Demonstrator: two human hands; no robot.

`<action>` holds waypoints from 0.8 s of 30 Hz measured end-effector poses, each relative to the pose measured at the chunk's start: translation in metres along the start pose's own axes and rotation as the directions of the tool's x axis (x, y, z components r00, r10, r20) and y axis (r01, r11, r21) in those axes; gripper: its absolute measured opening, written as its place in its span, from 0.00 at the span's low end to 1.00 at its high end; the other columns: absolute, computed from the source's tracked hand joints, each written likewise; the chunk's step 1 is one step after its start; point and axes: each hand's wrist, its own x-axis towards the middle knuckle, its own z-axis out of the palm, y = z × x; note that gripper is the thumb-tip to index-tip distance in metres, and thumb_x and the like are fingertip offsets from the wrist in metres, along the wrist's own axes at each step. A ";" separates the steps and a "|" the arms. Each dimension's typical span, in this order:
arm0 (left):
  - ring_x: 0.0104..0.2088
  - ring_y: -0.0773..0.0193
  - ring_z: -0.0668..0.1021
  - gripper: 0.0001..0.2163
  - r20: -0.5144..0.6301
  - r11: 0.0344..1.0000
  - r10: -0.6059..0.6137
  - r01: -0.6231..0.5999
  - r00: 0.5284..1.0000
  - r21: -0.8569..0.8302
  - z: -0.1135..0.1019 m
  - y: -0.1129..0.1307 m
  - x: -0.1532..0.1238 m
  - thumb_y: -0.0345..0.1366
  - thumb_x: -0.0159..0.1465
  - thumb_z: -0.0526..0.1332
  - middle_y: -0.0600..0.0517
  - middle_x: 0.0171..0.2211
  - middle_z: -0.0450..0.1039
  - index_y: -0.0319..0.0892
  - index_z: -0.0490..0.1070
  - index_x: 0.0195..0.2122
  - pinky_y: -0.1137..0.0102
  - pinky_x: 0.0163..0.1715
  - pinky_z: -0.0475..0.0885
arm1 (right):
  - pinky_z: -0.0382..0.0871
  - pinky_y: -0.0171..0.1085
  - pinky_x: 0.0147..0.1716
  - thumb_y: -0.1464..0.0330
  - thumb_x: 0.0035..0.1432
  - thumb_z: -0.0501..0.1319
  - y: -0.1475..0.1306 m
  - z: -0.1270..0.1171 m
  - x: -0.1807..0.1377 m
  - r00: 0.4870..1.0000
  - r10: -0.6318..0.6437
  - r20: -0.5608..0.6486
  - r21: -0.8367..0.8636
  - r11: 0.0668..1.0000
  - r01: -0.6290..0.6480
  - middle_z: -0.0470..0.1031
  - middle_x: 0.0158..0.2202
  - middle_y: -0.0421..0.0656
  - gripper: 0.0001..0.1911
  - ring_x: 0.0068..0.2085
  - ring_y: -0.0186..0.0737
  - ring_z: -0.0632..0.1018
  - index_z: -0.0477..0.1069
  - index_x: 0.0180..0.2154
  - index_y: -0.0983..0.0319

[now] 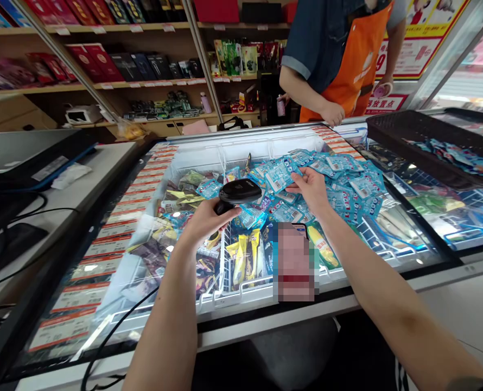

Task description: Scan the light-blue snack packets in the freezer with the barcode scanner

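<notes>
- In the head view, the left hand has its fingers wrapped around the handle of a black barcode scanner, whose head extends over the near left part of a heap of blue packets.
- The right hand has thumb and fingers together on the edge of one blue packet, which lies among the others with its pale, barcoded face up, just beyond the scanner's head.
- The heap of blue packets spreads over the glass top of a chest freezer, mostly beyond and to the right of the right hand; many packets overlap, some with printed fronts up, others with label sides up.
- A phone lies on the glass near the close edge, between the two forearms (its screen is blurred out).
- Under the glass, white wire baskets hold wrapped goods, among them yellow wrappers.
- A black tray at the right holds more blue packets.
- Price labels run in a column along the left side of the freezer, and a black cable passes behind the left forearm; where it ends is hidden.
- Across the freezer stands another person in an orange apron, one hand at the far edge; behind are shelves of boxed and bagged goods.
</notes>
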 end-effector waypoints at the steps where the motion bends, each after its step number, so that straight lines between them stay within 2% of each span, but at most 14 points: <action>1: 0.17 0.67 0.68 0.16 0.013 1.000 -0.001 0.001 1.000 0.000 0.000 -0.003 0.000 0.49 0.56 0.66 0.55 0.16 0.66 0.40 0.69 0.31 0.72 0.18 0.61 | 0.82 0.44 0.34 0.52 0.48 0.66 0.001 -0.001 0.001 1.000 0.004 -0.005 0.003 1.000 -0.004 0.64 0.21 0.32 0.22 0.29 0.41 0.81 0.67 0.39 0.59; 4: 0.17 0.67 0.70 0.16 0.038 0.999 0.009 -0.008 0.999 -0.032 -0.002 -0.005 -0.002 0.48 0.56 0.66 0.55 0.17 0.66 0.40 0.69 0.33 0.72 0.19 0.62 | 0.82 0.43 0.33 0.52 0.49 0.66 0.004 -0.003 0.002 1.000 0.011 -0.007 -0.003 1.000 -0.011 0.68 0.23 0.34 0.22 0.29 0.41 0.81 0.67 0.39 0.59; 9: 0.18 0.67 0.69 0.15 0.079 1.000 0.019 -0.019 0.997 -0.001 -0.001 -0.002 -0.005 0.48 0.58 0.65 0.55 0.17 0.66 0.41 0.68 0.31 0.71 0.20 0.62 | 0.82 0.43 0.33 0.52 0.50 0.66 0.004 -0.002 -0.001 1.000 0.010 -0.003 -0.010 1.000 -0.010 0.67 0.21 0.33 0.21 0.29 0.43 0.82 0.67 0.40 0.59; 14: 0.17 0.68 0.68 0.15 0.074 1.000 0.004 -0.006 0.997 0.022 0.003 0.000 -0.006 0.48 0.57 0.65 0.56 0.17 0.66 0.41 0.68 0.30 0.71 0.20 0.62 | 0.82 0.42 0.33 0.49 0.51 0.65 0.008 0.000 -0.002 1.000 -0.001 -0.005 -0.035 0.999 0.001 0.71 0.24 0.35 0.24 0.31 0.42 0.83 0.67 0.41 0.59; 24: 0.17 0.68 0.68 0.15 0.057 1.000 0.000 -0.001 0.998 0.004 0.004 0.001 -0.007 0.48 0.56 0.65 0.56 0.16 0.65 0.41 0.69 0.31 0.72 0.19 0.61 | 0.82 0.42 0.33 0.48 0.50 0.65 0.014 -0.002 0.000 1.000 -0.020 -0.012 -0.035 0.999 0.020 0.69 0.23 0.34 0.25 0.30 0.42 0.82 0.67 0.41 0.59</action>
